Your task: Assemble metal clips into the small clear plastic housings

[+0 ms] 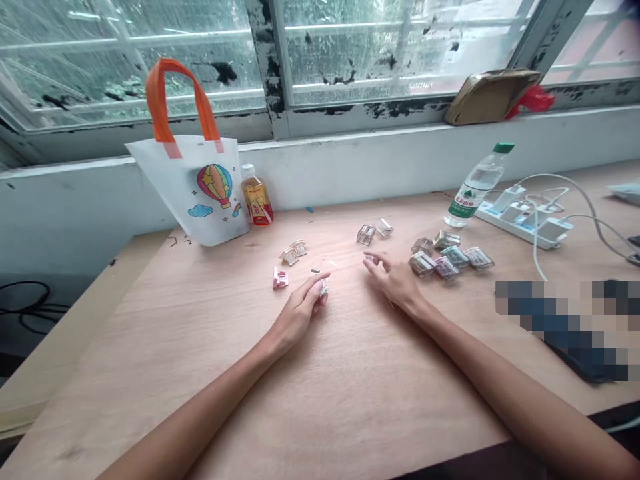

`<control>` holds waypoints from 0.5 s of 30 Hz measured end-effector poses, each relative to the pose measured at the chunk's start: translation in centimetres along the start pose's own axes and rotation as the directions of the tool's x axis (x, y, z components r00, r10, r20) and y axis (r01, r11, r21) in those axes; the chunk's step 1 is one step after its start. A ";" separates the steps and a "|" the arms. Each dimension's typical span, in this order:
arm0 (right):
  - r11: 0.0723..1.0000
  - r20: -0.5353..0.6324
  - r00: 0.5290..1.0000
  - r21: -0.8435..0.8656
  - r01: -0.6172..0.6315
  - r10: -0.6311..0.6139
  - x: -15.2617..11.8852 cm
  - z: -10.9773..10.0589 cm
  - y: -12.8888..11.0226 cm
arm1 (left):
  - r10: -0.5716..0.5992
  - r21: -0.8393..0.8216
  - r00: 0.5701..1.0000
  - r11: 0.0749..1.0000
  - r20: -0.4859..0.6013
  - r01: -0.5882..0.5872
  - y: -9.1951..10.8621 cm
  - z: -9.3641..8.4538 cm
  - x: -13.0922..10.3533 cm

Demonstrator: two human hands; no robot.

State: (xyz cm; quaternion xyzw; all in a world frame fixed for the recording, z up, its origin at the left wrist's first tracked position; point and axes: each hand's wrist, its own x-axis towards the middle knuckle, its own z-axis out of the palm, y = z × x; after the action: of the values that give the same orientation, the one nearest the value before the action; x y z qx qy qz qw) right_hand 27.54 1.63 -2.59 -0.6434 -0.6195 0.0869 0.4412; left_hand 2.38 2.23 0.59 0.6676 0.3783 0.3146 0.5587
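Near the table's middle, my left hand has its fingers closed round a small pale piece. To the right, my right hand has its thumb and fingertips pinched at a tiny clear item too small to name. Two clear plastic cases lie just beyond my right hand, and several more cases are grouped on its right. Beyond my left hand are cream pieces and a pink piece. A small dark strip lies between the hands, nearer the left.
A white bag with orange handles and an amber drink bottle stand at the back left. A water bottle, a power strip with cables, and a pixelated dark object are on the right. Windows line the back.
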 end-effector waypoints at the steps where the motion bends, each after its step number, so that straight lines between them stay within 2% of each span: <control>1: 0.991 0.055 0.998 -0.126 0.038 -0.031 0.1 0.1 0.3 | 0.007 -0.005 1.000 1.000 -0.006 -0.007 0.0 0.0 0.0; 3: 0.937 0.131 0.986 -0.322 0.137 -0.100 0.2 0.3 0.1 | 0.021 -0.020 1.000 1.000 -0.023 -0.022 0.1 0.0 0.1; 5: 0.870 0.197 0.963 -0.422 0.254 -0.185 0.4 0.8 -0.8 | 0.027 -0.037 0.999 0.999 -0.037 -0.028 0.3 0.0 0.1; 8: 0.812 0.301 0.906 -0.421 0.405 -0.297 0.9 1.9 -2.4 | 0.024 -0.066 0.998 0.997 -0.054 -0.027 0.4 0.0 0.2; 11: 0.800 0.368 0.869 -0.379 0.465 -0.331 1.4 2.9 -3.3 | 0.019 -0.100 0.997 0.995 -0.074 -0.027 0.5 0.0 0.2; 13: 0.796 0.396 0.854 -0.364 0.483 -0.337 1.2 2.8 -3.3 | 0.022 -0.113 0.996 0.993 -0.081 -0.031 0.5 0.1 0.2; 15: 0.788 0.413 0.836 -0.344 0.511 -0.361 -0.3 1.6 -3.3 | 0.027 -0.114 0.996 0.993 -0.081 -0.036 0.5 0.1 0.1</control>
State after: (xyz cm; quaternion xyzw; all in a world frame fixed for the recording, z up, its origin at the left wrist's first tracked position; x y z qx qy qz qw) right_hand 24.09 1.61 -1.42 -0.5394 -0.8199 -0.0565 0.1835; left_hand 2.57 2.28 1.03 0.6272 0.3707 0.3710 0.5758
